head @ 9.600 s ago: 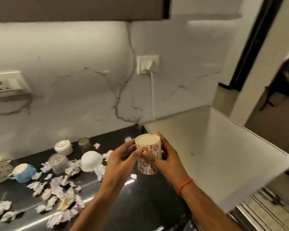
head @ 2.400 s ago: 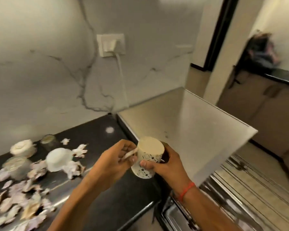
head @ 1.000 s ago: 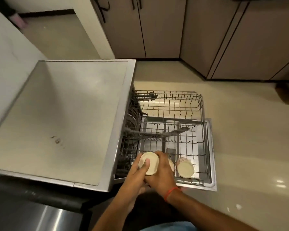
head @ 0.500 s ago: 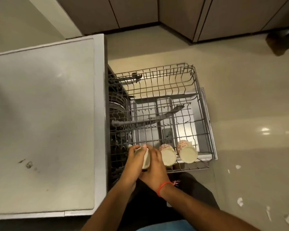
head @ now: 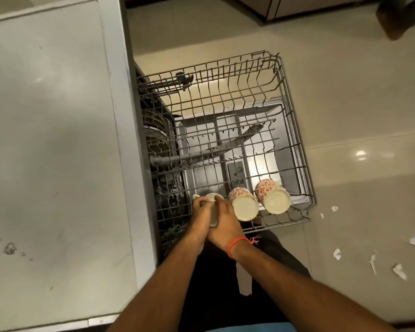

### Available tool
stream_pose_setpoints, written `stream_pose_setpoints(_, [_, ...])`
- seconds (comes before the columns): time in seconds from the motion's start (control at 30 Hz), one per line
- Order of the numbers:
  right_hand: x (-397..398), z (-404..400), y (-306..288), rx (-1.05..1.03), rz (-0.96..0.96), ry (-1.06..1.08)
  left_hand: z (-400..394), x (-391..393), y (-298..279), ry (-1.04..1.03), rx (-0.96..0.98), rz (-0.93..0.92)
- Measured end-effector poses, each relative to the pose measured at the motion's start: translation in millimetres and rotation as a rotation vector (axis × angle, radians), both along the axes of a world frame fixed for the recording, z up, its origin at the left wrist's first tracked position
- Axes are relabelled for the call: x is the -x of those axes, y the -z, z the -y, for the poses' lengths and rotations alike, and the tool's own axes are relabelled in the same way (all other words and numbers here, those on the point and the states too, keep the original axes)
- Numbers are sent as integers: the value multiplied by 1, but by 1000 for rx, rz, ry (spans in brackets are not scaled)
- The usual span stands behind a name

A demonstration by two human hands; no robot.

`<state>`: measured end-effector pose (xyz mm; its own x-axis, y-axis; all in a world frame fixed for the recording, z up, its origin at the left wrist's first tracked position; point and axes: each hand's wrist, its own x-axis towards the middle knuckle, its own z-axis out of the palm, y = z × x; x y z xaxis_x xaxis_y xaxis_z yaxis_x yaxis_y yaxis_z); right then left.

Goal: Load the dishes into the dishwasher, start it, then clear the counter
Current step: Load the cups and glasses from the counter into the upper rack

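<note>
Both hands are down at the lower middle of the frame, wrapped around one cup [head: 211,200] at the near edge of the pulled-out dishwasher rack [head: 295,130]. The left hand [head: 200,213] curls over its left side, the right hand [head: 223,219] clasps the other side, fingers closed on it. Just to the right, two red-patterned cups [head: 243,203] [head: 271,196] already lie tilted, bases toward the camera. The risk here, I'd say, is crowding: set this one too close and it could knock its neighbour, or sit crooked on the wires and roll once released. The steel tabletop [head: 53,140] fills the left side; paper scraps [head: 398,269] litter the floor at lower right.
</note>
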<state>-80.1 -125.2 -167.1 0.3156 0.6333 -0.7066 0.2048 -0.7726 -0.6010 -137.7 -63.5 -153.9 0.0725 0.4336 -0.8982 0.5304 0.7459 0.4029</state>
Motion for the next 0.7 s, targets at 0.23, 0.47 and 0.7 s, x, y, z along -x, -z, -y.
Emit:
stream_pose_setpoints(0.23, [-1, 5, -10, -1, 19, -61, 2, 3, 0, -67, 59, 109])
stream_pose_setpoints(0.47, [-10, 14, -51, -92, 3, -153, 15, 9, -34, -111, -49, 132])
stream_pose_setpoints(0.7, [-50, 20, -113, -210, 24, -167, 38, 24, -119, -151, -267, 245])
